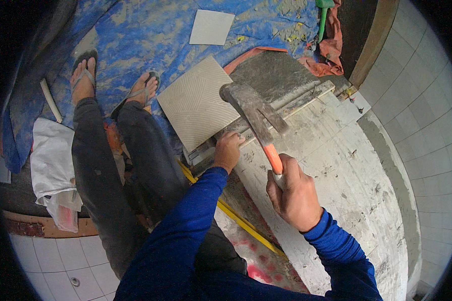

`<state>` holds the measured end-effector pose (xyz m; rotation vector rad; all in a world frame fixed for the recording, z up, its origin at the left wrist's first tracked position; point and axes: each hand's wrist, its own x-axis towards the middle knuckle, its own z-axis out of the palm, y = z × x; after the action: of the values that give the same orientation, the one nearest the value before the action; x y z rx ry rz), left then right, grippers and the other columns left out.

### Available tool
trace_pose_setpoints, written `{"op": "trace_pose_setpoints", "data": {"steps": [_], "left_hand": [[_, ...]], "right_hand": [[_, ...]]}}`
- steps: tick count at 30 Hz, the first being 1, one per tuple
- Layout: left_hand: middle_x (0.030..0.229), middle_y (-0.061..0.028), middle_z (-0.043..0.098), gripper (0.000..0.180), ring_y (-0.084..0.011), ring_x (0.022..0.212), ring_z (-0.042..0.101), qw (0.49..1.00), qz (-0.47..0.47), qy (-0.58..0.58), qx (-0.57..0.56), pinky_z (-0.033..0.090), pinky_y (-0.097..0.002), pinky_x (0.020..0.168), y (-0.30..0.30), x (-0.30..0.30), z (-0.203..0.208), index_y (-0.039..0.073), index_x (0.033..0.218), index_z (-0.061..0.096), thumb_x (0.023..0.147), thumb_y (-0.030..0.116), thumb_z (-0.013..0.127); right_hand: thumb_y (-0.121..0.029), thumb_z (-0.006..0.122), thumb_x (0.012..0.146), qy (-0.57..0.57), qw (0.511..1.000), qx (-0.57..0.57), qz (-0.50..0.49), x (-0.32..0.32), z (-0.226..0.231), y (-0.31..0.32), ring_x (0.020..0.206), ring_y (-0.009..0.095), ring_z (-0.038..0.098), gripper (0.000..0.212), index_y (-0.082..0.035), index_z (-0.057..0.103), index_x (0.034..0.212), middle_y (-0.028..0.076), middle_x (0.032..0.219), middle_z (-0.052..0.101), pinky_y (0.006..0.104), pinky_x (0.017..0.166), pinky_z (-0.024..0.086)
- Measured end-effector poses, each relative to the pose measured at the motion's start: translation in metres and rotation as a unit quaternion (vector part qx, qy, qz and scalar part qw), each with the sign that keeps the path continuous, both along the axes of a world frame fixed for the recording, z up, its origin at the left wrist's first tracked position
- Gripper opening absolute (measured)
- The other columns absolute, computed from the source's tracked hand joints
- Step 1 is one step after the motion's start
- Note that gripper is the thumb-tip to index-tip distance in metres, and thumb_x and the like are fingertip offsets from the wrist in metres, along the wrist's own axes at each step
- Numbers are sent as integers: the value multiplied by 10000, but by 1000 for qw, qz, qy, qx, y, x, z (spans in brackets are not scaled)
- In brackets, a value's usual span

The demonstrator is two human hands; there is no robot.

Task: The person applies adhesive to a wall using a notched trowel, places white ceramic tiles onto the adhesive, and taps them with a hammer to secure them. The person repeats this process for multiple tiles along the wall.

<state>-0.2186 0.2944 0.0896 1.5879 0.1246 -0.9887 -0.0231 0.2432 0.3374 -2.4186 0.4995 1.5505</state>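
My right hand [299, 194] grips the orange and white handle of a claw hammer [254, 111], its worn grey head raised above the wood. Beneath it, my left hand [227, 152] is closed with its fingertips pinched together at the end of a narrow wooden strip [291, 114]; what they hold, if anything, is too small to make out. A pale wooden board [346, 185], scuffed and smeared with cement, lies below my right hand. Beyond my left hand rests a square tile [198, 103] with ridged lines on its upper face.
A blue tarp [135, 30] dusted with cement covers the ground under my sandalled feet. On it lies a white tile [212, 27]. A yellow bar [251, 229] runs beside my leg. White bag [50, 168] at left; tiled wall [432, 115] at right; green-handled tool [323, 20] far right.
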Motion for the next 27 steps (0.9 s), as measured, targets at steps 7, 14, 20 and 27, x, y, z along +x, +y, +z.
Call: {"op": "trace_pose_setpoints", "data": {"steps": [7, 14, 20, 27], "left_hand": [[1048, -174, 733, 187, -409, 1052, 668, 1000, 27, 13, 1, 557, -471, 933, -1, -9, 0, 78, 941, 799, 845, 4, 657], [968, -185, 705, 99, -421, 970, 660, 998, 45, -45, -8, 551, -511, 866, -2, -10, -6, 14, 889, 757, 870, 30, 661], [973, -188, 702, 144, -430, 967, 649, 999, 21, -8, -22, 536, -503, 861, 1, -6, -5, 42, 923, 780, 909, 89, 645], [1256, -193, 642, 344, -419, 1128, 611, 995, 37, 36, -80, 515, -472, 983, 20, -8, 1, 47, 1201, 691, 858, 69, 700]], "right_hand": [[-104, 657, 945, 181, 979, -81, 41, -20, -20, -18, 798, 525, 673, 330, -11, 490, 1214, 325, 974, 674, 568, 682, 553], [-127, 645, 948, 118, 991, -30, 45, -28, -12, -11, 873, 526, 677, 326, -16, 461, 1194, 326, 973, 670, 583, 720, 554], [-133, 612, 946, 181, 977, -93, 59, -73, -27, -59, 855, 546, 680, 306, -19, 453, 1181, 321, 949, 685, 600, 729, 548], [-149, 506, 998, 238, 960, -111, 102, -98, -33, -69, 875, 519, 709, 276, -20, 459, 1237, 296, 968, 710, 599, 759, 565]]}}
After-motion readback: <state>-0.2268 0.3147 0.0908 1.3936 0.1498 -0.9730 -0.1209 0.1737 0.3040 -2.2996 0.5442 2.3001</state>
